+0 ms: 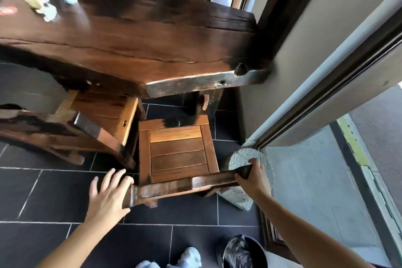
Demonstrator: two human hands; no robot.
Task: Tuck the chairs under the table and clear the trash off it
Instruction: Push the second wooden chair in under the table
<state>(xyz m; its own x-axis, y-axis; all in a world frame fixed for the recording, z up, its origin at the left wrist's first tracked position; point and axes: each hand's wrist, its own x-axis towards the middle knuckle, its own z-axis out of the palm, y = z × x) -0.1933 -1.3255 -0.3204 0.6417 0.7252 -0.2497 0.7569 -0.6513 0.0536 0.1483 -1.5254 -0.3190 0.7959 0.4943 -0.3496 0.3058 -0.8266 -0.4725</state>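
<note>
Shoes and bin stand on dark tiles; right hand grips chair.

Before the table, right chair stands beside left chair.

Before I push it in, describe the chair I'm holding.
The chair is brown wood with a slatted square seat and a darker, worn top rail. It stands upright on dark floor tiles, its front edge near the table. The right hand grips the rail's right end; the left hand is open by the left end.
</note>
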